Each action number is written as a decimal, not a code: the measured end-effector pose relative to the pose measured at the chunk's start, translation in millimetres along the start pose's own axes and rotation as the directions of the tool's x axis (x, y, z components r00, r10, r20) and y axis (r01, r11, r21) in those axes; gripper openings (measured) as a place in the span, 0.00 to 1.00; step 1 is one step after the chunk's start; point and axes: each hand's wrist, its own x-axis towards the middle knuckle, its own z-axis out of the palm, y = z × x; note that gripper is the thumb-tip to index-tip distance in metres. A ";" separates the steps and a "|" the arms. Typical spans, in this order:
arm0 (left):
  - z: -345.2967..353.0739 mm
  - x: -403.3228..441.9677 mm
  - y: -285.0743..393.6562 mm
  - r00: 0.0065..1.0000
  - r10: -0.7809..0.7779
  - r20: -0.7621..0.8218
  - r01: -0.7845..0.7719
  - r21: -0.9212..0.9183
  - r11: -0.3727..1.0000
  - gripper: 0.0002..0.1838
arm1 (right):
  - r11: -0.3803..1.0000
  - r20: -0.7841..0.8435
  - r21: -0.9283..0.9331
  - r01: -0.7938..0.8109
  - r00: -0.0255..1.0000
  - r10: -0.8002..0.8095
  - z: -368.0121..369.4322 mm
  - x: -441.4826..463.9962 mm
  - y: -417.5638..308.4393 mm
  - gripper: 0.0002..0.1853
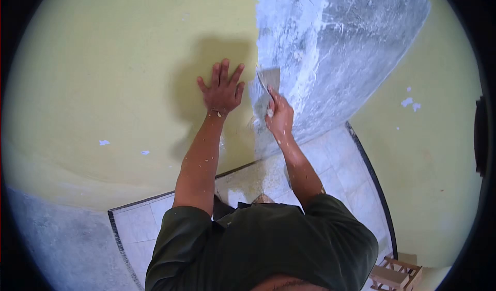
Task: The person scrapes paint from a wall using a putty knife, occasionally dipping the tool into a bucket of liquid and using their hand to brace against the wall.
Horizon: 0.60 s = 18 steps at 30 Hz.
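My left hand [223, 90] lies against the yellow painted wall [129, 58] with its fingers spread, holding nothing. To its right, my right hand [280, 114] grips a putty knife [269, 78] by the handle, most of which the fingers hide. The knife's wide flat blade meets the wall where the yellow paint ends and a bare grey-white patch [336, 48] begins. That border is ragged and runs roughly vertically. Small paint flecks stick to both forearms.
Paint crumbs [253, 180] lie on the white tiled floor [330, 156] at the wall's foot, along a dark border strip [369, 162]. A small wooden stool [395, 275] stands at the lower right. White chips mark the right wall [411, 104]. Grey surface [57, 239] shows lower left.
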 end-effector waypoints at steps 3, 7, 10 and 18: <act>3.7 2.8 -0.2 1.000 -0.006 -0.031 0.007 0.019 1.000 0.31 | 0.999 0.061 -0.027 -0.027 0.998 0.029 4.2 -7.4 5.1 0.23; -4.5 2.7 -1.0 0.998 0.048 -0.028 -0.046 0.071 0.996 0.29 | 0.998 -0.055 0.066 0.001 0.998 0.003 1.3 35.7 -35.6 0.23; -4.4 2.0 -1.5 0.999 0.044 -0.020 -0.043 0.053 0.998 0.29 | 0.989 -0.130 0.010 0.149 0.981 -0.147 0.7 38.7 -32.0 0.23; -3.6 -0.9 -0.3 0.999 0.015 -0.039 -0.015 0.011 1.000 0.30 | 1.000 -0.063 0.022 -0.022 0.998 0.023 -0.4 33.5 -39.9 0.24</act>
